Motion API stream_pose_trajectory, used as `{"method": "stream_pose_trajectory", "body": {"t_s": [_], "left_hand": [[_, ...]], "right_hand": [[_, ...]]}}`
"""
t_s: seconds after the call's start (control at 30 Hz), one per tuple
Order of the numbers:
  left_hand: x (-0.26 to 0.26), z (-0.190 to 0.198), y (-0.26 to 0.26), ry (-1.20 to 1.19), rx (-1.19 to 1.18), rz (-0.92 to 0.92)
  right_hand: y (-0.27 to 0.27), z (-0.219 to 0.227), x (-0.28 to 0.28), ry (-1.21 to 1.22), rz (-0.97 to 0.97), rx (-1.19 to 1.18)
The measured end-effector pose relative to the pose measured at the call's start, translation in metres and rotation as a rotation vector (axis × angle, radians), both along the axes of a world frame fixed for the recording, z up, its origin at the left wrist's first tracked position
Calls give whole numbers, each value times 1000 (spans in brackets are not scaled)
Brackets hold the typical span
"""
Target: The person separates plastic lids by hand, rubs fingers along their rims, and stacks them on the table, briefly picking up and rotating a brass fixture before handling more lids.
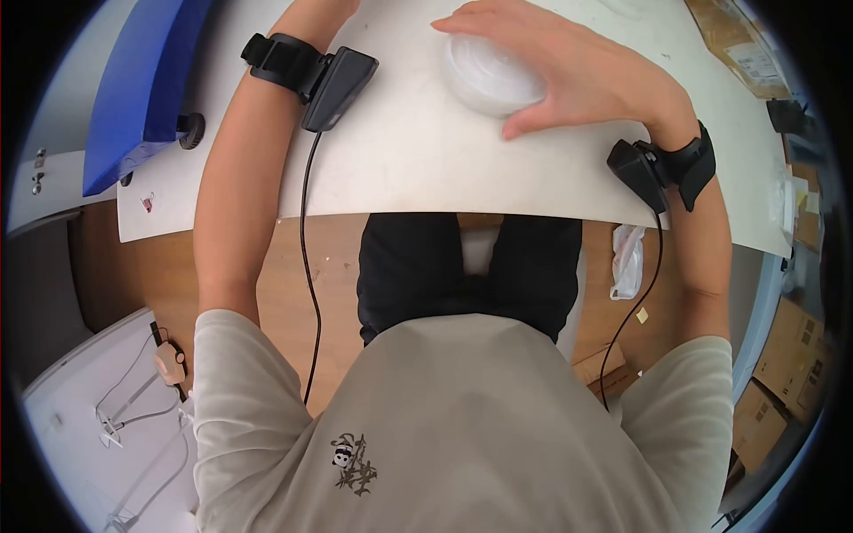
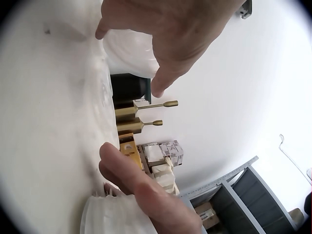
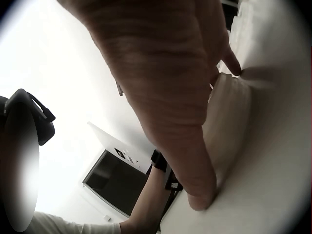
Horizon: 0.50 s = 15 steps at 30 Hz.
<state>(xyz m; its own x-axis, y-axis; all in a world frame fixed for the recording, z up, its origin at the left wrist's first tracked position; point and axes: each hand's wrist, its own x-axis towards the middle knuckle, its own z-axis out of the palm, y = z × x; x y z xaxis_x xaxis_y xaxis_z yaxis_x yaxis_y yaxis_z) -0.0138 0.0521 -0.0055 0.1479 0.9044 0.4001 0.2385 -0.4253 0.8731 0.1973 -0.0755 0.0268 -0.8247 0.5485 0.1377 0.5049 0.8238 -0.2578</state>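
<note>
My right hand (image 1: 569,67) spans a translucent white plastic bowl (image 1: 493,75) on the white table, thumb at the near side and fingers at the far side. In the right wrist view, the thumb tip (image 3: 201,199) is low beside the bowl's (image 3: 228,109) wall, close over the tabletop. My left hand (image 2: 183,29) lies mostly beyond the head view's top edge. From the left wrist, its thumb and fingers curve round another translucent bowl (image 2: 129,51). Below in that view, the right hand's fingers (image 2: 131,173) reach over a ribbed white bowl (image 2: 114,217).
A blue panel-like object (image 1: 147,89) stands at the table's left. A cardboard box (image 1: 742,49) sits at the back right. Behind the left hand are brass-coloured objects (image 2: 129,126), small boxes (image 2: 163,153) and a grey shelf (image 2: 229,200). Black cables (image 1: 306,249) hang from both wrists.
</note>
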Motion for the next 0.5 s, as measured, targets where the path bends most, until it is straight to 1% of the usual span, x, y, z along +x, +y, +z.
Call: {"method": "stream_pose_trajectory", "body": {"t_s": [0.03,0.07,0.13,0.17,0.2,0.23,0.27,0.33,0.4,0.47,0.5], "left_hand": [[1,0,0,-10,19,-8],[3,2,1,-22,41,-18],[4,2,0,-5,56,-21],[5,4,-3,14,64,-17],[5,6,-4,14,59,-17],[4,8,-5,6,41,-65],[3,5,-7,-2,20,-113],[4,1,-7,15,-2,-86],[8,5,-8,22,-6,-61],[9,4,-13,34,58,-40],[8,3,-11,35,54,-37]], "right_hand": [[4,5,2,-22,-2,-45],[6,5,4,-23,-8,-41],[7,5,6,79,-123,-158],[8,7,6,78,-126,-155],[8,9,5,102,-184,-79],[6,6,4,128,-241,-16],[4,0,3,130,-242,-35],[9,-5,5,230,-256,252],[13,-6,6,266,-281,261],[18,-7,7,303,-301,265],[20,-10,8,354,-327,302]]}}
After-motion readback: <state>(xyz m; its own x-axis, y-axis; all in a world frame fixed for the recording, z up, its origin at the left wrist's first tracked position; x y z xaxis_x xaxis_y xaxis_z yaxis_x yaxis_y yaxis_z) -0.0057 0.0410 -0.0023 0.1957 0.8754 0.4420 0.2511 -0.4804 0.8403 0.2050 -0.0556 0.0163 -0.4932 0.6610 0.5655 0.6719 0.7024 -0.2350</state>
